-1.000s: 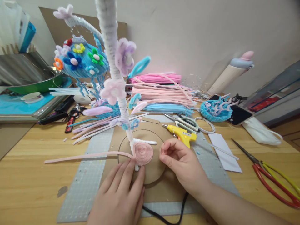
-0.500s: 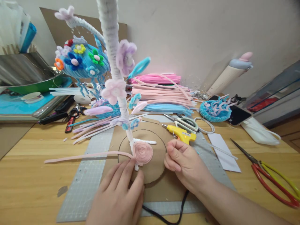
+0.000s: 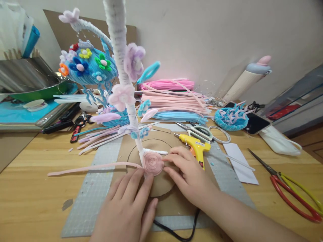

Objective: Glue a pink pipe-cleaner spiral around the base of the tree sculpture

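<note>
A flat spiral of pale pink pipe cleaner (image 3: 152, 162) lies on a brown cardboard sheet (image 3: 161, 205), within a drawn circle. Its loose tail (image 3: 91, 169) stretches left. My left hand (image 3: 126, 205) rests palm down, its outstretched fingertips on the coil's lower left edge. At the coil's right edge, my right hand (image 3: 191, 178) touches with thumb and fingers apart. Beside the coil rises a white wrapped stem (image 3: 123, 70) with pipe-cleaner flowers; its white feet reach around the coil. A yellow glue gun (image 3: 196, 146) lies just beyond my right hand.
A grey cutting mat (image 3: 83, 201) lies under the cardboard. Red-and-yellow-handled scissors (image 3: 290, 191) are at the right, white-handled scissors (image 3: 202, 133) behind the glue gun. Bundles of pipe cleaners (image 3: 174, 101) sit at the back. A black cord (image 3: 174, 232) runs at the front.
My right hand has moved left from beside the glue gun to the coil's right edge, and its curled fingers have opened. My left thumb has spread outward slightly.
</note>
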`<state>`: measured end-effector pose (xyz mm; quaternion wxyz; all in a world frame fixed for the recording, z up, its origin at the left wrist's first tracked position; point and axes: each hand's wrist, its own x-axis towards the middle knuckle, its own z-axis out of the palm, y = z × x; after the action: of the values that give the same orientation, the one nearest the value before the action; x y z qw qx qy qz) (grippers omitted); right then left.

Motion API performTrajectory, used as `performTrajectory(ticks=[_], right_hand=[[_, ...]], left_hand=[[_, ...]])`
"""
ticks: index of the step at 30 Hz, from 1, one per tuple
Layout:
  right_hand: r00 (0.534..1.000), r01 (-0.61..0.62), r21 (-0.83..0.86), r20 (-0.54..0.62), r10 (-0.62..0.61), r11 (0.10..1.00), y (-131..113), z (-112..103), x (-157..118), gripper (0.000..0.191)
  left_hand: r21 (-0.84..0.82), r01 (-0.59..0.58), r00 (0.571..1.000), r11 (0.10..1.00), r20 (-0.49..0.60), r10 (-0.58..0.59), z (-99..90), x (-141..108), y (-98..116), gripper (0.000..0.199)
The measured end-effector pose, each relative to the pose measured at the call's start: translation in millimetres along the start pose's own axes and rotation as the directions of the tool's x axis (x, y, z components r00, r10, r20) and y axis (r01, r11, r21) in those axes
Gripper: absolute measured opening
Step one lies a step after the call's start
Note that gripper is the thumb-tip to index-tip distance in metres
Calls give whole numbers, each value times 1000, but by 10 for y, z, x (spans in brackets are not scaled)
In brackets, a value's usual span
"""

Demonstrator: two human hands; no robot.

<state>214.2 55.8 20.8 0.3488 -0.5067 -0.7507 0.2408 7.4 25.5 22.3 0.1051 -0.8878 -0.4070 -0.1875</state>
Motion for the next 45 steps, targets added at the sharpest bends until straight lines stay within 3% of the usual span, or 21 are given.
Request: performTrajectory(ticks=[4,13,16,21,24,28,34,45], right_hand=[[995,70,-124,78,-61,990,31,66,64,24],[994,10,-131,110,4,991,-2,108,65,11],[993,-6,-49,120,12,999,-27,76,22,13],[991,-133,173,1,135,976,-29,-2,-76,23],[987,-150,258,-20,161,954,-16,-26,-94,31],[999,-42,268,37,34,963,-36,-15,-72,32],[967,186,194,138,-214,963,-148,-30,-80,11],[934,251,67,245,-260,966,-213,11,-51,17]], left_hand=[[-17,23,1000,1000,19,-23,6,-2,8,36],[-62,53,999,997,-2,-53,25,-21,21,33],[-57,58,998,997,2,-58,29,-26,18,33],[-49,57,998,997,4,-57,18,-20,21,32],[-40,53,999,998,1,-53,17,-17,24,33],[-25,47,999,999,-5,-47,32,-19,27,33],[7,30,1000,1000,-6,-30,35,-29,30,32],[27,12,1000,1000,-1,-12,23,-37,24,31]])
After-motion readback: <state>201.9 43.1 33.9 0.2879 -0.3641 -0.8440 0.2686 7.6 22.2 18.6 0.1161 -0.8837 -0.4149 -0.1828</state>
